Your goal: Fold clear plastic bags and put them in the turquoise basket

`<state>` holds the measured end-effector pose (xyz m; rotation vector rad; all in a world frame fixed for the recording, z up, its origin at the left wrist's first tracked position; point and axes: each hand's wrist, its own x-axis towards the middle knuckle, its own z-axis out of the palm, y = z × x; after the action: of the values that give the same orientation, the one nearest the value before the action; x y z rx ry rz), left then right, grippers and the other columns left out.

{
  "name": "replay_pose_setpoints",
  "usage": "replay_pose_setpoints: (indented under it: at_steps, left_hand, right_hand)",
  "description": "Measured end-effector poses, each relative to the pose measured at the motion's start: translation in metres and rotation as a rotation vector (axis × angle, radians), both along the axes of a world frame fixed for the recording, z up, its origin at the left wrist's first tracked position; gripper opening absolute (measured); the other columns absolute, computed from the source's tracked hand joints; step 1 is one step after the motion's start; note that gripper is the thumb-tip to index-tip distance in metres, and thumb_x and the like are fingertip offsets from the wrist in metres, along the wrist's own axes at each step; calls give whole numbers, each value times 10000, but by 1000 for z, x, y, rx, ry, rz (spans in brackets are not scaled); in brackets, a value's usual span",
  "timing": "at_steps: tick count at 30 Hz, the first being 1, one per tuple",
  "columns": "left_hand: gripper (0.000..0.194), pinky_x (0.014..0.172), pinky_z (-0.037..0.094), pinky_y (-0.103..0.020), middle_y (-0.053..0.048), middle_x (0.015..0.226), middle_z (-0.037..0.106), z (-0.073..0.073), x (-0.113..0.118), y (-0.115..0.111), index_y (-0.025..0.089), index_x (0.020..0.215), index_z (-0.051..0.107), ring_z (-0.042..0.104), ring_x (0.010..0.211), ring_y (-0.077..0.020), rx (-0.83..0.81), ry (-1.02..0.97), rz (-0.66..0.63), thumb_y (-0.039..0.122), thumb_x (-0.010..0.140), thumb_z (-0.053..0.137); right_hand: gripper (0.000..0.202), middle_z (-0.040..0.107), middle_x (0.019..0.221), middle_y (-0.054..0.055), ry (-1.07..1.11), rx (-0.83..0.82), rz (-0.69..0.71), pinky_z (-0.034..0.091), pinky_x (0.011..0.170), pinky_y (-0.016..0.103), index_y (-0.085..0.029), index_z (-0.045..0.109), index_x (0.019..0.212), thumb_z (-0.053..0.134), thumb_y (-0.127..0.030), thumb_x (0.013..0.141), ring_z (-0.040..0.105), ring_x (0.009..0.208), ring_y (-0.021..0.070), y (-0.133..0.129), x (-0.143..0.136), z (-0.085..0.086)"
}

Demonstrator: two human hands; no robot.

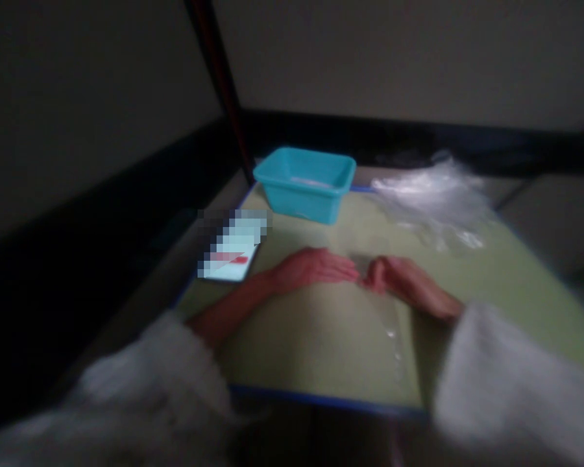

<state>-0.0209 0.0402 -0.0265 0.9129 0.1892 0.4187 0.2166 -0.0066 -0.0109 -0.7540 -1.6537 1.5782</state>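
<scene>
Clear plastic sheet (350, 337) is seemingly being smoothed, needing steadying next. Left hand (316, 266) is lying flat, right hand (399, 279) curled, pinch unclear.

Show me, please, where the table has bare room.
The table looks bare at right, between the right sleeve and crumpled plastic. Crowded: the middle, with left hand, right hand and seemingly clear film; the far left, with basin and lit screen.

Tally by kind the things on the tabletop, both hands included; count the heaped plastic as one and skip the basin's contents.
Left hand and right hand: 2
Flat clear plastic: 1
Teal basin: 1
Lit phone: 1
Heap of clear plastic: 1
Total: 6
</scene>
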Motion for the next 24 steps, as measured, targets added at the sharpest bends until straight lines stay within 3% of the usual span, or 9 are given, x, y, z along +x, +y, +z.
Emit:
replay_pose_setpoints:
  at_steps: [5, 12, 20, 24]
  left_hand:
    - [481, 1055, 209, -388, -177, 1172, 619, -6, 2, 1, -7, 1162, 569, 546, 1137, -231, -23, 12, -15, 271, 951, 238]
    - [472, 1053, 225, -391, -168, 1170, 624, -11, 1, 2, 4, 1160, 579, 549, 1134, -232, 25, 16, 4, 270, 948, 251]
    - [464, 1049, 220, -392, -157, 1172, 624, -13, 3, 4, 34, 1156, 585, 540, 1132, -227, 78, 78, 13, 300, 953, 265]
    - [465, 1059, 206, -404, -169, 1188, 614, -9, 1, 5, 29, 1174, 572, 533, 1155, -235, 64, 30, -11, 298, 949, 267]
  right_hand:
    - [506, 551, 621, -1, -218, 76, 29, 386, 626, 286, -177, 578, 657, 351, -541, 926, 490, 601, 129, 1, 0, 0]
    - [532, 502, 576, -19, -365, 142, 52, 358, 568, 269, -179, 536, 642, 296, -550, 937, 429, 539, 106, -2, -3, 9]
    - [522, 483, 569, -24, -352, 151, 36, 351, 570, 270, -177, 516, 622, 323, -554, 928, 420, 542, 106, -5, -5, 14]
    - [502, 506, 570, -17, -234, 82, 0, 366, 563, 268, -175, 545, 605, 397, -549, 906, 441, 542, 111, -3, -3, 9]
